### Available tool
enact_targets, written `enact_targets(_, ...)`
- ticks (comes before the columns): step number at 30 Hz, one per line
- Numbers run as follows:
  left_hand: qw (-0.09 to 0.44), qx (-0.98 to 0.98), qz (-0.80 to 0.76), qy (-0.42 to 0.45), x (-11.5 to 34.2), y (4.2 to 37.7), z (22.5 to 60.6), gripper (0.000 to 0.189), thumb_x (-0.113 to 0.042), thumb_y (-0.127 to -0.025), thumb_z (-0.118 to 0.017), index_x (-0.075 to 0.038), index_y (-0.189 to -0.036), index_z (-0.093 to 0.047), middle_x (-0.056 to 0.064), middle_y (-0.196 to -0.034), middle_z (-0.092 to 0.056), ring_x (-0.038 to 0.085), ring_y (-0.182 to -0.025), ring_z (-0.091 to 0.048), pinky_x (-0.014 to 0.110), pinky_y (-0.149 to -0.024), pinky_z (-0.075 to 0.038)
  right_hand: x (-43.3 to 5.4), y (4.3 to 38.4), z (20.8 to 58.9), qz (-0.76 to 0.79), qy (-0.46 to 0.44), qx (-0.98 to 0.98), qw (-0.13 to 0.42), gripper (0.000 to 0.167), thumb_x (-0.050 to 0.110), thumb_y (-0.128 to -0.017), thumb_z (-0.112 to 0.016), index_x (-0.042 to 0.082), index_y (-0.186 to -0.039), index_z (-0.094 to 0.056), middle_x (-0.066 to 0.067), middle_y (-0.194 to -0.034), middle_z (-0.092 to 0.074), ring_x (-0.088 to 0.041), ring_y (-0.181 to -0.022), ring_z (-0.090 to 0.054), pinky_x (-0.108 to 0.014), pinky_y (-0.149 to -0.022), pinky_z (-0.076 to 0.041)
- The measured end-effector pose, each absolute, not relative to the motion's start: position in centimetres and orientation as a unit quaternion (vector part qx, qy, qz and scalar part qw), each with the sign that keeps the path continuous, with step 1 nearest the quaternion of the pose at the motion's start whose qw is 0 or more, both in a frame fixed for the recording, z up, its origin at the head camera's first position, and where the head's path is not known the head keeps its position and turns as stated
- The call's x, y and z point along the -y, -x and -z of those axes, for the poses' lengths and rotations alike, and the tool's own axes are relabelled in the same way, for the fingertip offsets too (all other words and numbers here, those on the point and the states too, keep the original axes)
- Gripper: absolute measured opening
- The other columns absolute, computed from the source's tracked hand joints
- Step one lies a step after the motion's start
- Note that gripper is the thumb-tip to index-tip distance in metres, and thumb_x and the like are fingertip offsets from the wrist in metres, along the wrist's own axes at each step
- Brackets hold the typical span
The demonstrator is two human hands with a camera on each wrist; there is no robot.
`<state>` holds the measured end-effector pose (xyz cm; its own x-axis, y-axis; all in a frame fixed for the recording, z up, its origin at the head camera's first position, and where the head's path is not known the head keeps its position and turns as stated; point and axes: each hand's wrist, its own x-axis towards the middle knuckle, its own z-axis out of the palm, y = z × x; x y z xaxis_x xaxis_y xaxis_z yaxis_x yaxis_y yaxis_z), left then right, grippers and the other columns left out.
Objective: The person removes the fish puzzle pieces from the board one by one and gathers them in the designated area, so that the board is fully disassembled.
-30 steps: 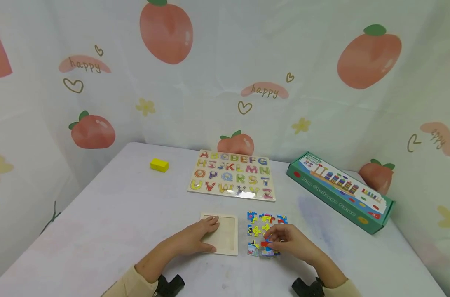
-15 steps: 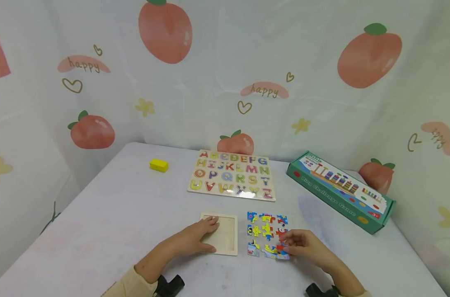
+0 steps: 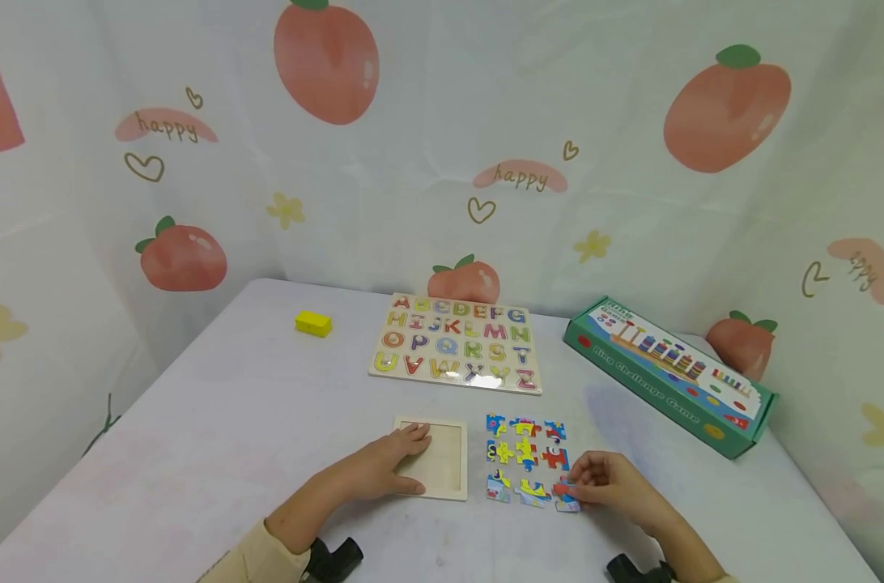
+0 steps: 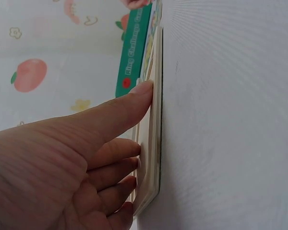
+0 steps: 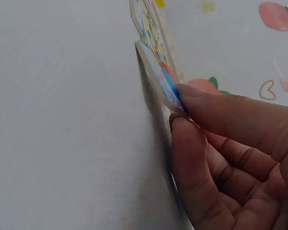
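My left hand (image 3: 387, 465) rests on a shallow wooden puzzle tray (image 3: 452, 461), with fingers spread over its left side. In the left wrist view, the thumb touches the rim of the tray (image 4: 156, 143) and the other fingertips lie on its base. My right hand (image 3: 609, 486) pinches the lower right jigsaw piece (image 3: 567, 506) between thumb and forefinger. In the right wrist view that jigsaw piece (image 5: 161, 84) is tilted, with a shadow beneath it. Other colourful jigsaw pieces (image 3: 525, 453) lie in spaced rows between the tray and my right hand.
Behind the tray lies a wooden alphabet board (image 3: 456, 344). A green game box (image 3: 668, 376) stands at the back right, and a yellow block (image 3: 313, 324) at the back left. The white table (image 3: 231, 437) meets a fruit-print cloth backdrop (image 3: 413, 162).
My right hand has moved right with the jigsaw piece, from the middle of the bottom row to its right end, uncovering the other pieces. The left hand has stayed on the tray.
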<state>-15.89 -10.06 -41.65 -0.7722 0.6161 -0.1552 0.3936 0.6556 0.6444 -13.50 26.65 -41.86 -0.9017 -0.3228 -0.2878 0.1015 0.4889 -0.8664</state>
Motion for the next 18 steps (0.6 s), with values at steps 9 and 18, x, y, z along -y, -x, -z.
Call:
enact_targets(9,0.186,-0.890,-0.304,-0.283,10.10,15.93,41.76,0.073,-0.030,-0.081,-0.070,0.000,-0.140,-0.039,0.013,-0.153,-0.027,0.036,-0.142,-0.018,0.055,-0.113,-0.019,-26.46,13.47,42.08,0.470,0.050,-0.858,0.198,0.033,0.023,-0.081,-0.072,-0.007,-0.094,-0.064,-0.001,-0.077,-0.063,-0.012,-0.067,-0.053,-0.020,-0.058,-0.050)
enact_targets(18,0.183,-0.889,-0.310,-0.284,10.28,15.90,41.70,0.072,-0.029,-0.082,-0.070,0.001,-0.140,-0.039,0.014,-0.153,-0.027,0.035,-0.143,-0.018,0.054,-0.114,-0.018,-25.80,13.38,41.74,0.438,0.084,-0.877,0.177,0.029,0.024,-0.080,-0.072,-0.003,-0.086,-0.064,0.000,-0.074,-0.057,-0.008,-0.067,-0.049,-0.017,-0.055,-0.045)
